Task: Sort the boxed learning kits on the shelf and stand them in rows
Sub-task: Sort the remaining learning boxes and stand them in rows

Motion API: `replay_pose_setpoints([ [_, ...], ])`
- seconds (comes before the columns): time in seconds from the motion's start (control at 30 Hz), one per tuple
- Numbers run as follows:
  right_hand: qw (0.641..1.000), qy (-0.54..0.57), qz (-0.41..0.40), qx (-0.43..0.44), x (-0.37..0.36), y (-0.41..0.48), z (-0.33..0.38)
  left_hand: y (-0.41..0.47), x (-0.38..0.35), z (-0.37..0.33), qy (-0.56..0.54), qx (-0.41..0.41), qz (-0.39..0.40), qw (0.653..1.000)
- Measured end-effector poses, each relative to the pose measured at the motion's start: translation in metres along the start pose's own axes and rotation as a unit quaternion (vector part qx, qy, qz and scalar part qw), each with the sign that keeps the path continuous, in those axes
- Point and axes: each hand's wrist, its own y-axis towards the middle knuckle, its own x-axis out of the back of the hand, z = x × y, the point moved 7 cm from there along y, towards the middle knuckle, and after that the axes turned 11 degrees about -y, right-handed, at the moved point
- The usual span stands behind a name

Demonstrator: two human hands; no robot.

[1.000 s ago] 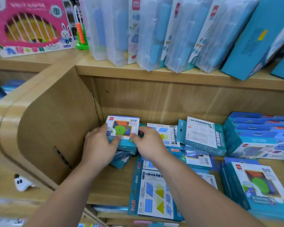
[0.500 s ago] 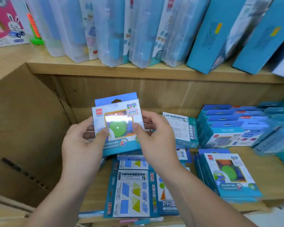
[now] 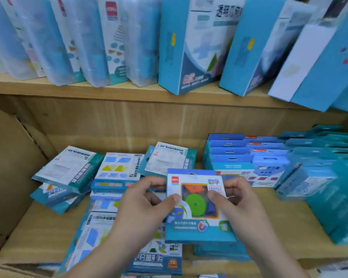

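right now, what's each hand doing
Left hand: pinches the left edge of the boxed kit.
Right hand: pinches the right edge of the same kit.

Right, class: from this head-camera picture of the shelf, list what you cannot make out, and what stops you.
All in the head view:
- held kit: small print blurred; back faces away.
- pile beneath it: mostly covered by the kit and right hand.
- flat kits: partly hidden by left hand and forearm.
- tall boxes on the upper shelf: tops cut by the top edge.
- teal kits at right: smeared by motion blur.
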Motion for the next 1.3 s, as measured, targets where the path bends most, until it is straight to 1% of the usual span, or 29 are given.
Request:
replay_pose_setpoints([
  [0.2,0.995,-0.100,0.010,0.015,0.051,0.012,-0.038,-0.014,-0.056,0.025,0.072,0.017,-0.006,0.997],
  [0.33,0.987,-0.153,0.021,0.033,0.058,0.021,-0.056,-0.019,-0.076,0.031,0.145,-0.006,-0.010,0.989],
  [0.5,0.979,-0.192,0.023,0.058,0.057,0.028,-0.063,-0.020,-0.080,0.035,0.218,-0.017,-0.041,0.975],
  [0.73,0.959,-0.272,0.038,0.075,0.062,0.037,-0.059,-0.021,-0.086,0.038,0.211,-0.017,-0.009,0.977],
  [0.8,0.959,-0.268,0.020,0.091,0.061,0.038,-0.048,-0.020,-0.078,0.036,0.210,-0.019,-0.014,0.977],
  [0.9,0.950,-0.269,0.010,0.159,0.049,0.037,-0.013,-0.012,-0.050,0.027,0.212,-0.035,-0.059,0.975],
  [0.97,0.943,-0.277,0.034,0.181,0.031,0.042,0.009,-0.002,-0.028,0.015,0.226,-0.051,-0.085,0.969],
  [1.07,0.912,-0.345,0.091,0.201,-0.010,0.057,0.036,0.020,0.007,-0.009,0.271,-0.085,-0.127,0.951],
  [1.13,0.894,-0.389,0.118,0.190,-0.033,0.067,0.047,0.039,0.025,-0.021,0.304,-0.092,-0.142,0.938],
  [1.23,0.872,-0.441,0.133,0.165,-0.058,0.079,0.052,0.066,0.038,-0.022,0.369,-0.071,-0.115,0.920],
  [1.3,0.865,-0.456,0.140,0.156,-0.069,0.083,0.053,0.075,0.033,-0.021,0.403,-0.084,-0.076,0.908],
])
